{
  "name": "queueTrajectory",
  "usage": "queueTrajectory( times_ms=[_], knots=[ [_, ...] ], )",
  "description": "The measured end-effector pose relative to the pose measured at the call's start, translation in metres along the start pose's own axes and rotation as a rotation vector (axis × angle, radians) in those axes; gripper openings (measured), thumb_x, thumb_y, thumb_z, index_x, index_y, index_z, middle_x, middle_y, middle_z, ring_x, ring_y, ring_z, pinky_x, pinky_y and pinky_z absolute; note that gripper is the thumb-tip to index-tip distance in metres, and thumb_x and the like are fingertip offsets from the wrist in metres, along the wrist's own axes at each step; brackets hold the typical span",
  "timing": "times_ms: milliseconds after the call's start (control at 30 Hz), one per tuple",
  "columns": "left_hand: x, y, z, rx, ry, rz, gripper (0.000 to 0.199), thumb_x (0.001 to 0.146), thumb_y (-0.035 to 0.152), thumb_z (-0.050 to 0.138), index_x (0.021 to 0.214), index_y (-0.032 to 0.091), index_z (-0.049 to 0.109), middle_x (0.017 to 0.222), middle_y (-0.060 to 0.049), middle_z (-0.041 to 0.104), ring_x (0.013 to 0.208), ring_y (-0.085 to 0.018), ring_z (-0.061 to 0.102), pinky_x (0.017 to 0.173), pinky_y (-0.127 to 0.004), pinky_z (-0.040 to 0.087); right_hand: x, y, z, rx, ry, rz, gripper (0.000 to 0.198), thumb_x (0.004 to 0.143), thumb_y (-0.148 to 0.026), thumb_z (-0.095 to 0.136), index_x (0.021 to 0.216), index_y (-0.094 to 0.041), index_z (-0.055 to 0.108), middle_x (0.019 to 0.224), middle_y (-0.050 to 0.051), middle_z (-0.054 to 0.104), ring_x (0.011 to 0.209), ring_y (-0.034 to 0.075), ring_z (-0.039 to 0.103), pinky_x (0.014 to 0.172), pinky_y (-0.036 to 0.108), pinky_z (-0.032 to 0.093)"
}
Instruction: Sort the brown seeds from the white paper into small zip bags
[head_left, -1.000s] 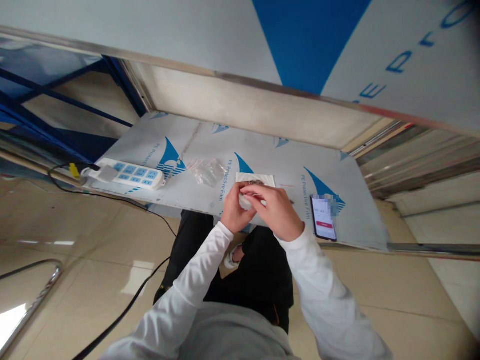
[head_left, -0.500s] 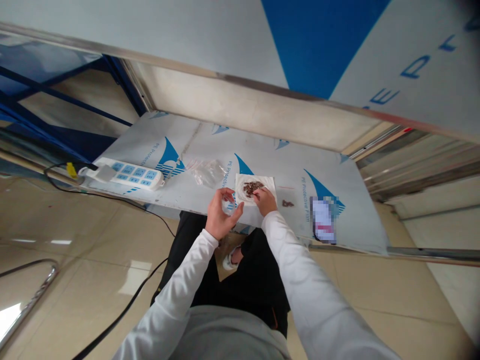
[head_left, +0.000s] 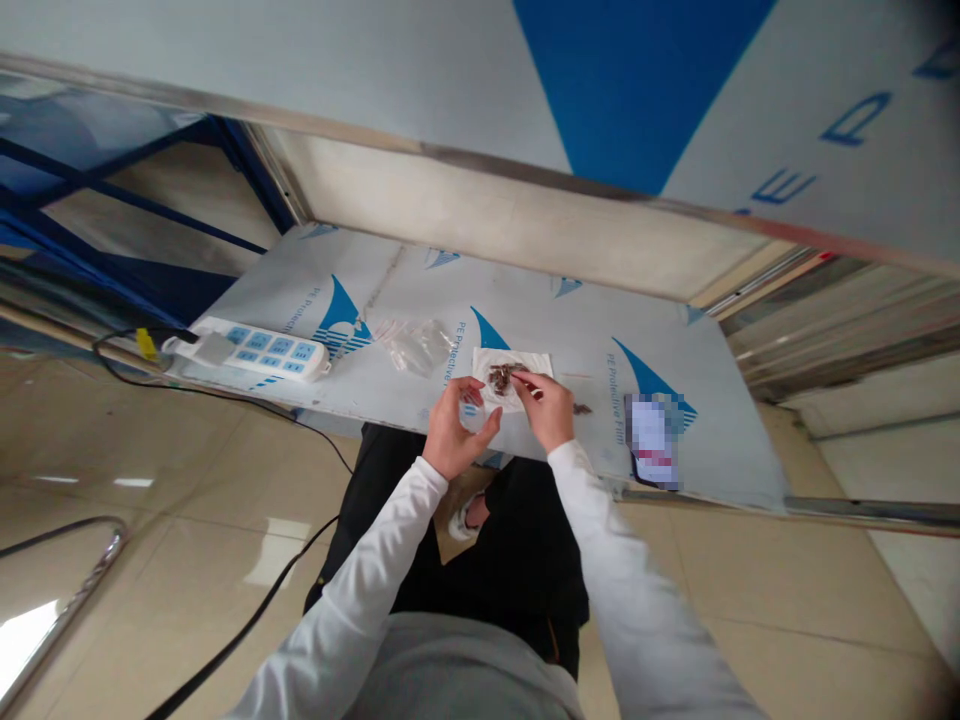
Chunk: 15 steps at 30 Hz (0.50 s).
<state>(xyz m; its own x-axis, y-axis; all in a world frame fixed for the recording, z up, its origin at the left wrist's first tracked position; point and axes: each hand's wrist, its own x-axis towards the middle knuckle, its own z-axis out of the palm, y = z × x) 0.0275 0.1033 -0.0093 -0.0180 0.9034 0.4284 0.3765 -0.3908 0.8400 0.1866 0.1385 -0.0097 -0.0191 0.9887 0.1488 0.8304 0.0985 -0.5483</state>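
Note:
A small pile of brown, glossy bits (head_left: 504,376) lies on a white square sheet (head_left: 487,400) near the table's front edge. Over the pile's right side, my right hand (head_left: 550,408) has its thumb and forefinger pinched together; whatever is between the tips is too small to make out. My left hand (head_left: 457,428) hovers at the sheet's near left corner, fingers curved and thumb held apart, with nothing visible in it. A few similar brown bits (head_left: 582,409) lie to the right of my right hand, on what looks like a clear plastic bag (head_left: 591,384).
Clear plastic bags (head_left: 420,345) lie left of the sheet. Further left is a white power strip (head_left: 277,352) with a plug and black cable (head_left: 225,402). A phone (head_left: 651,440) lies at right on the film-covered table (head_left: 517,300). A film-covered panel (head_left: 300,70) overhangs the back.
My right hand has shifted right and back slightly, so its fingertips are at the pile's right side. My left hand has moved a little right, its fingers still apart.

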Motion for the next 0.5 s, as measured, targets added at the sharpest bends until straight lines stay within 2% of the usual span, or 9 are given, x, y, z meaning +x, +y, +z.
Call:
queueTrajectory(
  times_ms=[100, 200, 267, 333, 433, 500],
  knots=[
    [0.001, 0.003, 0.002, -0.027, -0.028, 0.015, 0.037, 0.072, 0.023, 0.066, 0.103, 0.019, 0.046, 0.085, -0.001, 0.057, 0.077, -0.014, 0.057, 0.075, -0.029, 0.047, -0.022, -0.038, -0.037, 0.288, 0.024, -0.221, 0.022, 0.088, -0.031, 0.057, 0.105, -0.021, 0.067, 0.1, 0.005, 0.07, 0.084, 0.016, 0.066, 0.076, 0.026, 0.051],
    [0.001, 0.01, 0.006, -0.065, -0.046, 0.041, 0.04, 0.069, 0.019, 0.066, 0.104, 0.018, 0.046, 0.092, -0.004, 0.059, 0.082, -0.017, 0.06, 0.076, -0.03, 0.048, -0.03, -0.063, -0.059, 0.245, -0.064, -0.322, 0.014, 0.084, -0.024, 0.064, 0.098, -0.022, 0.067, 0.087, 0.002, 0.069, 0.08, 0.016, 0.065, 0.074, 0.027, 0.05],
    [0.002, 0.015, 0.008, -0.079, -0.053, 0.061, 0.042, 0.067, 0.015, 0.064, 0.104, 0.018, 0.046, 0.095, -0.005, 0.06, 0.085, -0.018, 0.061, 0.078, -0.031, 0.048, -0.028, -0.069, -0.064, 0.124, -0.132, -0.382, 0.008, 0.085, -0.021, 0.061, 0.089, -0.021, 0.068, 0.086, 0.003, 0.066, 0.08, 0.017, 0.063, 0.074, 0.028, 0.048],
    [0.003, 0.021, 0.009, -0.094, -0.058, 0.065, 0.044, 0.065, 0.012, 0.063, 0.105, 0.017, 0.047, 0.095, -0.005, 0.06, 0.086, -0.018, 0.061, 0.078, -0.031, 0.048, -0.027, -0.069, -0.064, 0.062, -0.158, -0.428, 0.013, 0.088, -0.022, 0.057, 0.087, -0.02, 0.07, 0.088, 0.005, 0.062, 0.081, 0.017, 0.061, 0.075, 0.03, 0.048],
    [0.006, 0.028, 0.003, -0.12, -0.045, 0.056, 0.049, 0.065, 0.014, 0.064, 0.111, 0.017, 0.046, 0.092, -0.005, 0.059, 0.081, -0.017, 0.059, 0.075, -0.031, 0.048, -0.028, -0.066, -0.064, 0.105, -0.143, -0.432, 0.017, 0.089, -0.028, 0.057, 0.091, -0.019, 0.071, 0.095, 0.007, 0.056, 0.081, 0.016, 0.058, 0.076, 0.031, 0.049],
    [0.007, 0.032, -0.005, -0.132, -0.075, 0.071, 0.06, 0.064, 0.018, 0.068, 0.118, 0.016, 0.044, 0.096, -0.006, 0.057, 0.084, -0.018, 0.057, 0.079, -0.033, 0.047, -0.031, -0.063, -0.067, 0.164, -0.147, -0.405, 0.015, 0.086, -0.029, 0.061, 0.086, -0.019, 0.071, 0.1, 0.008, 0.056, 0.082, 0.016, 0.059, 0.077, 0.032, 0.049]
  ],
)
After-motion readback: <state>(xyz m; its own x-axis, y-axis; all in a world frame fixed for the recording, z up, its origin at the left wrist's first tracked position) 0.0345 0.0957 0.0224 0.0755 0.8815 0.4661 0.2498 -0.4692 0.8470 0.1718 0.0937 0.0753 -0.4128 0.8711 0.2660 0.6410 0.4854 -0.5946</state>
